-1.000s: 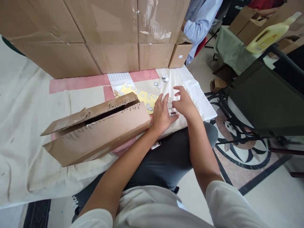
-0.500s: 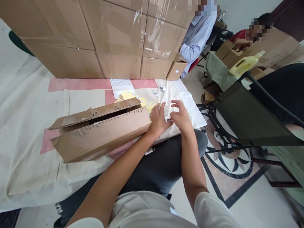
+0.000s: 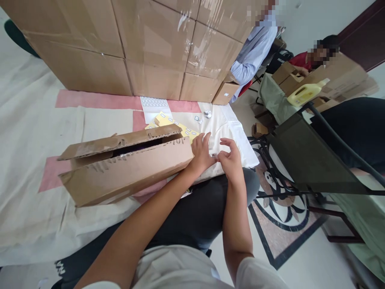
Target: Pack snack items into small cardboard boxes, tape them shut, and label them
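My left hand (image 3: 201, 154) and my right hand (image 3: 231, 161) meet tip to tip over the front edge of the cloth. A tiny pale piece (image 3: 213, 155) shows between the thumbs, too small to name. Both hands are closed in a pinch, their other fingers curled upward. Left of my left hand lies a long cardboard box (image 3: 132, 170) with its top flap partly raised and a dark gap along it. Just behind the hands, a yellow sheet with white labels (image 3: 190, 133) is partly covered by the box.
Stacked, taped cartons (image 3: 156, 44) form a wall at the back. Near them lie a white printed sheet (image 3: 153, 107), a crumpled scrap (image 3: 207, 114) and small label pieces (image 3: 197, 118). A dark chair (image 3: 325, 156) stands right. Two people sit beyond, near a yellow jug (image 3: 306, 93).
My right hand has closed its thumb and forefinger and come closer to my left, around the tiny piece. The camera view has tilted slightly; the box stays put.
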{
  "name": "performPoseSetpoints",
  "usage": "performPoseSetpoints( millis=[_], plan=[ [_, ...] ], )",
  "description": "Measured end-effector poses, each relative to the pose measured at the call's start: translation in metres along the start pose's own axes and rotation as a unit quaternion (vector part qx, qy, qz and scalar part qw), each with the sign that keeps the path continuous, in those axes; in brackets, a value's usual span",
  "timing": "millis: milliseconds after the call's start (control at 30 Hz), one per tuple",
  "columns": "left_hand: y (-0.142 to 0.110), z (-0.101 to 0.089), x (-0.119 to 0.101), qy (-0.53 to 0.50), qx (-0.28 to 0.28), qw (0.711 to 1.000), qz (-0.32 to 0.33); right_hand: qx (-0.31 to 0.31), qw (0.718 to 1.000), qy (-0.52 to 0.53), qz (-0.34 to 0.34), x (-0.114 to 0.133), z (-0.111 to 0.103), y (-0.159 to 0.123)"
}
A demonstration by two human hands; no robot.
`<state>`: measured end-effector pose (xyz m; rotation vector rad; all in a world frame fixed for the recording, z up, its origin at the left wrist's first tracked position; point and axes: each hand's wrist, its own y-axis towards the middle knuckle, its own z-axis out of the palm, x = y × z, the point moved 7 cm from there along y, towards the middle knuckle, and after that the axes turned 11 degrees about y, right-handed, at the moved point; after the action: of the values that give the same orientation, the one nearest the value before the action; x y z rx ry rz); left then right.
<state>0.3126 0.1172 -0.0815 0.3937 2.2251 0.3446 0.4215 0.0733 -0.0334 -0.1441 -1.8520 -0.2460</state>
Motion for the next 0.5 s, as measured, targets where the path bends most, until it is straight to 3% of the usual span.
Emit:
performPoseSetpoints(
  millis=[500],
  plan=[
    [0.003,0.004,0.004,-0.001,-0.003,1.000,-0.006,-0.053,0.998,-0.018,-0.019,-0.010,-0.006,-0.032]
  ],
)
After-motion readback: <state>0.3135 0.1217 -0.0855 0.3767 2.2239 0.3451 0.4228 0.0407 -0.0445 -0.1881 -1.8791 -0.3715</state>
